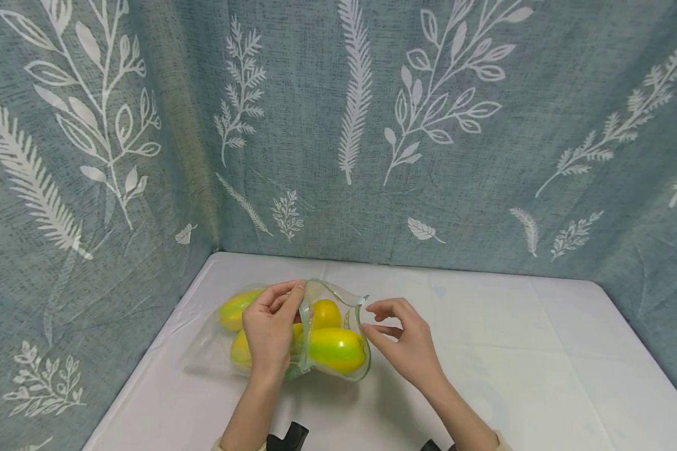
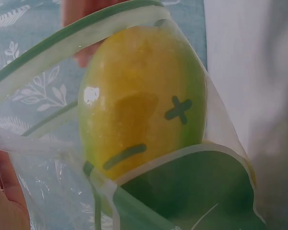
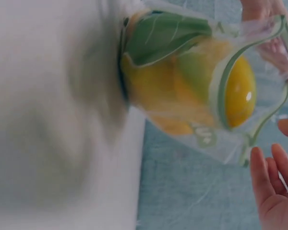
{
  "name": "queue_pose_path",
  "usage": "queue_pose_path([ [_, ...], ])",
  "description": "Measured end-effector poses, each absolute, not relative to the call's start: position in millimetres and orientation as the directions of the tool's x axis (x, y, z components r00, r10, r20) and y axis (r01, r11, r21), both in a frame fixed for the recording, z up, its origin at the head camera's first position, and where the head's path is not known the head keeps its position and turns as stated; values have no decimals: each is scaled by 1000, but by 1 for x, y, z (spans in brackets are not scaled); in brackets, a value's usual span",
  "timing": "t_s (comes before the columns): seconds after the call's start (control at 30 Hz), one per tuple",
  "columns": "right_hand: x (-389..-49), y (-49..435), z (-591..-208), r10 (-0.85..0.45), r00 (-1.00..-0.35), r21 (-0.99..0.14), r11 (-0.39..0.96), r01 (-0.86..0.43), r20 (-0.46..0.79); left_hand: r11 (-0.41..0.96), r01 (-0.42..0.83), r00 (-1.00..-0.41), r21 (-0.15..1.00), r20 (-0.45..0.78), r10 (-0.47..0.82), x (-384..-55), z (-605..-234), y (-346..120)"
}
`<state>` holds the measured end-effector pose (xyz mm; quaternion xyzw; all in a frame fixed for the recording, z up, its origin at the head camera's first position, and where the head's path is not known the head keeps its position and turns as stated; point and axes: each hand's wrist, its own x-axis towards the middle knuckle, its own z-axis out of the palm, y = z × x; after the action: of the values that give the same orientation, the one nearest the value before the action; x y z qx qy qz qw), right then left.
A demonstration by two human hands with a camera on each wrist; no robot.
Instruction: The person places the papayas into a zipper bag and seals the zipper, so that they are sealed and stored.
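Note:
A clear zip bag [image 1: 209, 351] with green edging and green print lies on its side, its mouth facing right. Inside it are several yellow-green mangoes, one mango [image 1: 338, 351] right at the mouth, and a rounder orange-yellow fruit [image 1: 326, 314] behind that one. My left hand [image 1: 267, 329] pinches the bag's upper edge near the mouth between thumb and fingers. Just right of the mouth is my right hand [image 1: 406, 338], thumb and fingers spread, fingertips close to the green rim. In the left wrist view, a large mango [image 2: 141, 96] shows through the printed plastic.
A white cloth covers the table [image 1: 513, 351], which reaches out to the right of the bag. Blue-green curtains [image 1: 327, 156] with white leaf patterns hang behind and at both sides. Black straps [image 1: 289, 436] are at the wrists.

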<state>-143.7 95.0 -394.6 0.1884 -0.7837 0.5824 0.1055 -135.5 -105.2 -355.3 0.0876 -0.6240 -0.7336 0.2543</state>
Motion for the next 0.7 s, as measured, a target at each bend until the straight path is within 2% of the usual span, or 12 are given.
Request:
queue_pose_path([
  [0.13,-149,99,-401,-133,-951,-895,323,-306,278,-89,265,-854,960,191,-484,-135,-355,-105],
  [0.3,-157,100,-409,-147,-970,-900,367,-234,192,-87,264,-852,960,191,-487,-134,-356,-106],
  [0.7,-164,88,-407,-183,-968,-903,363,-230,173,-81,268,-861,960,201,-467,-131,-357,-106],
])
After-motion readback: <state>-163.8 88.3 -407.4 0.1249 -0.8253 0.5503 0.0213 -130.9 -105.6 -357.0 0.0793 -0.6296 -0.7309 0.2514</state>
